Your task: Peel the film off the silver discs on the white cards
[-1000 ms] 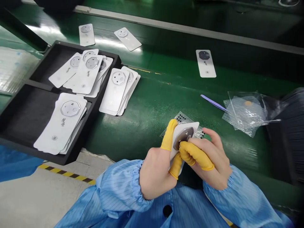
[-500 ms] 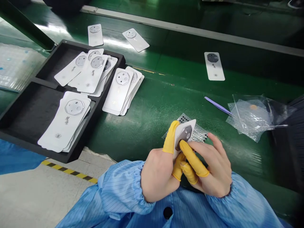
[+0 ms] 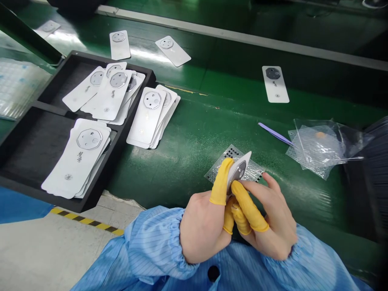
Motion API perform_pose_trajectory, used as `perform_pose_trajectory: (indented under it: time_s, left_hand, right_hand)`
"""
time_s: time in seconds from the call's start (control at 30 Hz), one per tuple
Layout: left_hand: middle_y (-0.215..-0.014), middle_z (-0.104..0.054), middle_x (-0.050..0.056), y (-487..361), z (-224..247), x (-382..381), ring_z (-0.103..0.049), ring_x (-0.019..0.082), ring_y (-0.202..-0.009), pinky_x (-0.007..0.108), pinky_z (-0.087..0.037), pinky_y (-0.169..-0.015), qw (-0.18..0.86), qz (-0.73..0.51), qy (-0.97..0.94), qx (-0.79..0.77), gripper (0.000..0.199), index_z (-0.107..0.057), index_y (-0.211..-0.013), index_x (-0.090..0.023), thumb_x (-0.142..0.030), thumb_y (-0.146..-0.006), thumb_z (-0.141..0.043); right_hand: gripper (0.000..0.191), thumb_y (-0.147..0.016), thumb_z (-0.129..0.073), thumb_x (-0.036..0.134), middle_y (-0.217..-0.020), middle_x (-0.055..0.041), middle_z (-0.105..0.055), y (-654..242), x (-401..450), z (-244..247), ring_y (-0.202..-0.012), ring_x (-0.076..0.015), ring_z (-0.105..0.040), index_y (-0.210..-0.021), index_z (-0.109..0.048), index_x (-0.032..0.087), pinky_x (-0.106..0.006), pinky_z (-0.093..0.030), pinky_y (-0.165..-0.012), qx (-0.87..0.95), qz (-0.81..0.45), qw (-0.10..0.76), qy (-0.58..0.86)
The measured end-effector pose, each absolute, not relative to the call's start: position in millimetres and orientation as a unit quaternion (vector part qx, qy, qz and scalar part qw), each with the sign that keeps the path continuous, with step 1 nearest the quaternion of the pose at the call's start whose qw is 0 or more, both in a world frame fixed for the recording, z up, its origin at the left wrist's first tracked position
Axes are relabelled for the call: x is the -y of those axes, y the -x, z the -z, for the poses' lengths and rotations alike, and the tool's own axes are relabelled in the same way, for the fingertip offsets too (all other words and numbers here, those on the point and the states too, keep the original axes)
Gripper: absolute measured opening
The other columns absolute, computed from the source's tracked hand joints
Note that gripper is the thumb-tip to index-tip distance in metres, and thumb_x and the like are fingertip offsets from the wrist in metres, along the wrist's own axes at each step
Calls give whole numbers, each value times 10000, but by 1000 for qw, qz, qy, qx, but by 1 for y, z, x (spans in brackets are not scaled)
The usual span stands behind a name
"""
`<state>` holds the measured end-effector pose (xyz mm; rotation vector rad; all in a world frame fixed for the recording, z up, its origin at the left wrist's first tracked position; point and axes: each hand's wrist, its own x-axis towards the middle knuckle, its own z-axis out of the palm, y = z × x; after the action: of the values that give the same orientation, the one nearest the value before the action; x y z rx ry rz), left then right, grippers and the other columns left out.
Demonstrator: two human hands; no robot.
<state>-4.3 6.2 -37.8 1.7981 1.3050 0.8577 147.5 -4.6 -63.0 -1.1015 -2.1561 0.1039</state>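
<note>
My left hand (image 3: 207, 220) grips a white phone back panel (image 3: 238, 170) by its left edge. The panel is tilted steeply, with its grey round camera plate (image 3: 240, 171) facing right. My right hand (image 3: 269, 218) is closed at the panel's lower part, its index fingertip pressing near the camera plate and its other fingers bunched below. Yellow finger cots cover several of my fingertips. My hands hide the panel's lower end. Just behind it lies a clear sheet (image 3: 254, 173) with small black dots, flat on the green bench.
To the left, a black tray (image 3: 18, 161) holds fanned white panels (image 3: 77, 161). Another stack of panels (image 3: 145, 117) lies beside it. Single panels (image 3: 275, 85) rest farther back. Purple tweezers (image 3: 274, 134) touch clear plastic bags (image 3: 318, 149) at the right.
The panel in my hands has turned more edge-on, so less of its face shows. My fingers keep nearly the same grip. The view has shifted slightly to the right.
</note>
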Motion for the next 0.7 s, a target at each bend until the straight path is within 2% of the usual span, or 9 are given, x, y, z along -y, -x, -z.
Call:
perform_pose_trajectory:
  time_s: [0.07, 0.17, 0.23, 0.33, 0.4, 0.47, 0.53, 0.6, 0.7]
  left_hand:
    - [-973, -726, 92, 3, 38, -6, -713, 221, -707, 300, -580, -632, 376, -332, -697, -512, 740, -172, -1443, -158, -105, -790, -515]
    - [-1015, -718, 104, 1, 46, -7, -714, 232, -704, 299, -574, -620, 386, -320, -692, -520, 721, -238, -1420, -171, -156, -772, -555]
    - [-1054, -709, 120, 4, 54, -12, -717, 249, -769, 312, -578, -673, 402, -305, -688, -522, 666, -292, -1400, -162, -199, -790, -557]
    - [-1183, -663, 134, 30, 63, -37, -684, 267, -968, 345, -557, -838, 388, -306, -689, -530, 602, -331, -1398, -156, -249, -842, -541]
    - [-1284, -604, 137, 63, 63, -66, -637, 272, -1078, 369, -522, -925, 317, -332, -699, -548, 606, -342, -1408, -166, -281, -852, -553]
    - [-1324, -570, 149, 102, 61, -101, -611, 287, -1117, 402, -503, -958, 224, -349, -705, -575, 627, -358, -1411, -151, -296, -840, -571]
    - [-1296, -587, 160, 136, 59, -136, -596, 314, -1131, 434, -498, -955, 150, -299, -693, -639, 667, -368, -1409, -117, -277, -808, -608]
    - [-1255, -610, 164, 156, 63, -164, -595, 331, -1125, 456, -480, -966, 100, -224, -667, -704, 648, -407, -1388, -102, -250, -795, -621]
    - [-1240, -593, 216, 163, 76, -185, -558, 362, -1161, 492, -433, -1005, 68, -203, -644, -734, 568, -490, -1308, -43, -211, -782, -620]
  right_hand:
    - [227, -865, -495, 149, -1137, -150, -582, -144, 1, 60, -1065, -255, -587, -1073, -582, 115, -511, -444, -1016, 843, -3, 347, 411]
    - [296, -865, -500, 158, -1128, -179, -566, -141, -5, 63, -1099, -277, -560, -1147, -553, 83, -468, -523, -912, 843, -16, 353, 406]
    - [356, -869, -498, 147, -1121, -169, -568, -141, -9, 68, -1083, -260, -569, -1221, -522, 104, -419, -550, -852, 830, -68, 382, 401]
    - [415, -875, -502, 137, -1190, -140, -570, -154, -23, 75, -1080, -231, -588, -1289, -495, 159, -378, -543, -868, 803, -147, 396, 420]
    - [408, -875, -536, 196, -1226, -116, -574, -173, -46, 79, -1103, -239, -586, -1282, -515, 191, -391, -516, -931, 790, -138, 368, 471]
    - [407, -874, -546, 309, -1248, -113, -567, -197, -86, 83, -1140, -272, -563, -1266, -535, 199, -434, -471, -995, 762, -112, 309, 558]
    - [497, -860, -524, 402, -1322, -136, -508, -223, -138, 85, -1218, -317, -496, -1301, -499, 174, -473, -414, -1046, 702, -121, 196, 674]
    - [546, -838, -520, 412, -1330, -208, -464, -249, -191, 88, -1251, -405, -432, -1294, -484, 114, -575, -372, -1029, 652, -108, 174, 730]
    - [542, -766, -606, 457, -1322, -262, -421, -280, -254, 92, -1232, -503, -373, -1170, -549, 101, -704, -333, -941, 551, -86, 159, 815]
